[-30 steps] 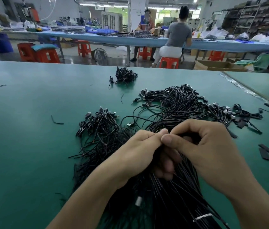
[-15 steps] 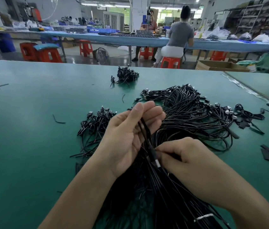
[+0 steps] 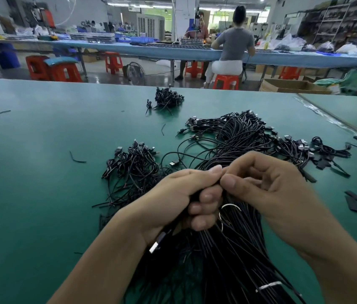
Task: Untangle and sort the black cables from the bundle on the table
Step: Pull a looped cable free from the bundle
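Note:
A big bundle of thin black cables [image 3: 234, 255] runs from the table's near edge up to a tangled spread [image 3: 245, 137] with metal plugs. My left hand [image 3: 186, 198] grips a few black cables in a fist; a plug end [image 3: 156, 244] sticks out below its palm. My right hand [image 3: 265, 185] pinches a cable at its thumb and forefinger, tip to tip with the left hand. A smaller heap of cables [image 3: 133, 163] lies to the left, touching the bundle. A white tie [image 3: 268, 286] wraps the bundle low down.
The green table [image 3: 41, 194] carries a small knot of cables [image 3: 167, 99] at the back, loose black strips [image 3: 355, 199] at the right and stray wire bits [image 3: 76, 159] at the left. People sit on red stools at a blue bench beyond.
My left hand, with fingers straight half a second ago, has curled round the cables. My right hand rose from the bundle to meet it, as it was a second ago.

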